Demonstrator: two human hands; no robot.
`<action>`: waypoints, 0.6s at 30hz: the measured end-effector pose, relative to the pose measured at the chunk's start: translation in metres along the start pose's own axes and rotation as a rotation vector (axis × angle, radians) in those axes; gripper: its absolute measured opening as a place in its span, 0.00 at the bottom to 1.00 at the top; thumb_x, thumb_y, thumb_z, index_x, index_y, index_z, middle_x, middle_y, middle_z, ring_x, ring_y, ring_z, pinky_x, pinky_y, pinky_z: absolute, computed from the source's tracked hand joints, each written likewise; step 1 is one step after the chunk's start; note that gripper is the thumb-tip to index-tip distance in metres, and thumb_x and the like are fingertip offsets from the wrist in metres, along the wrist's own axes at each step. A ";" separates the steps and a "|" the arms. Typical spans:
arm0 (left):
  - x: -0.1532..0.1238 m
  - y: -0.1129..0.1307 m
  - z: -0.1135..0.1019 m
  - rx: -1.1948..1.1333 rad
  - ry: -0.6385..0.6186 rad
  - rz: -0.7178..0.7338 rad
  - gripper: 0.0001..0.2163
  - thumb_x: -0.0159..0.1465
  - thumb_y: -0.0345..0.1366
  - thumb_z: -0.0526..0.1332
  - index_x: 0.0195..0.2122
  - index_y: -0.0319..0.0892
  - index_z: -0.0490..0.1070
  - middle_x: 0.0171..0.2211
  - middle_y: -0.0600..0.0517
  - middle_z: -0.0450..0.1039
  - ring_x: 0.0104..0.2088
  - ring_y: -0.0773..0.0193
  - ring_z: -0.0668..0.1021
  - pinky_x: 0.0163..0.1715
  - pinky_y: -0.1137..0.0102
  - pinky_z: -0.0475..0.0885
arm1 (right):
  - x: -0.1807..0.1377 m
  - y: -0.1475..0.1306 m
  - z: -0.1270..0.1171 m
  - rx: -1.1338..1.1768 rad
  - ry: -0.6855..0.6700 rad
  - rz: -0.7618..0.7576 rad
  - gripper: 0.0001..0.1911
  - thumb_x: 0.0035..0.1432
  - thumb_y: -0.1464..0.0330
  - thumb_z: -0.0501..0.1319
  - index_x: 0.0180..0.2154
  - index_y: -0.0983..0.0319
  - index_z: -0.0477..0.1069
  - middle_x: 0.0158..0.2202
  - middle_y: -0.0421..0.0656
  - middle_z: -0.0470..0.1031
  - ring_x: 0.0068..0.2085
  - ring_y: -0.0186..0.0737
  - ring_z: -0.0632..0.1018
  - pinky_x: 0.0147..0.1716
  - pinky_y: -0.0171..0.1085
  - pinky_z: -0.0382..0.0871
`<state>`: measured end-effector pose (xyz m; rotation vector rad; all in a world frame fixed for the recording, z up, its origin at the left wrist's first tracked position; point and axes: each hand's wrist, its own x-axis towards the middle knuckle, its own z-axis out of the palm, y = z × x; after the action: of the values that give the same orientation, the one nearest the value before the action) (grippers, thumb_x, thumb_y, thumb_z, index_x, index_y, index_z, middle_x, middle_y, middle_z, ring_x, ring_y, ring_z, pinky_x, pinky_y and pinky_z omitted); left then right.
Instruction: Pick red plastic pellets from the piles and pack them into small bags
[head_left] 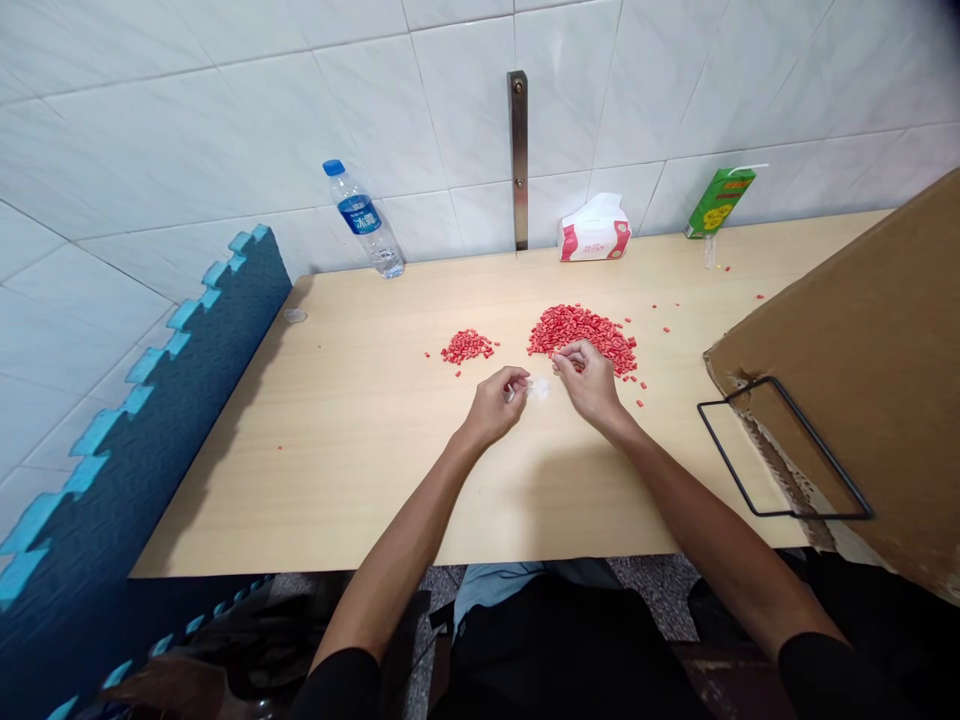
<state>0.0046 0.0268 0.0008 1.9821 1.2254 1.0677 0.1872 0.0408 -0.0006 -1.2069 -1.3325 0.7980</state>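
Table (337, 450) spreads under our hands, with a box (862, 350) off to their right. The big pile (581, 328) of red lies just beyond our right hand (592, 385), and the small pile (466, 346) is beyond our left hand (491, 405). The right hand pinches closed at the big pile's near edge, and the left hand grips a clear bit (514, 393). We judge the pieces (607, 340) light, hard and quick to scatter, so take one by its sides, fingertips only.
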 end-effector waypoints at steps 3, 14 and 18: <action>0.000 0.001 0.000 -0.027 0.010 -0.007 0.09 0.58 0.30 0.58 0.41 0.41 0.70 0.34 0.51 0.75 0.33 0.67 0.75 0.35 0.71 0.71 | -0.002 -0.001 0.001 -0.010 -0.034 0.001 0.08 0.56 0.61 0.60 0.34 0.60 0.67 0.31 0.42 0.75 0.33 0.40 0.79 0.35 0.39 0.73; 0.001 -0.005 0.002 -0.118 0.037 -0.043 0.12 0.58 0.30 0.60 0.43 0.40 0.69 0.34 0.50 0.74 0.33 0.67 0.75 0.37 0.71 0.71 | -0.007 -0.003 0.005 -0.059 -0.118 -0.011 0.06 0.55 0.64 0.59 0.33 0.60 0.67 0.31 0.42 0.75 0.34 0.39 0.77 0.35 0.38 0.71; 0.001 -0.008 0.004 -0.183 0.043 -0.087 0.13 0.58 0.31 0.60 0.45 0.40 0.67 0.34 0.50 0.75 0.34 0.67 0.76 0.37 0.71 0.71 | -0.008 0.000 0.007 -0.068 -0.133 -0.007 0.06 0.55 0.65 0.59 0.34 0.60 0.68 0.32 0.42 0.76 0.35 0.40 0.78 0.35 0.38 0.71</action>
<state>0.0046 0.0310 -0.0070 1.7611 1.1805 1.1410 0.1797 0.0344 -0.0039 -1.2191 -1.4820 0.8455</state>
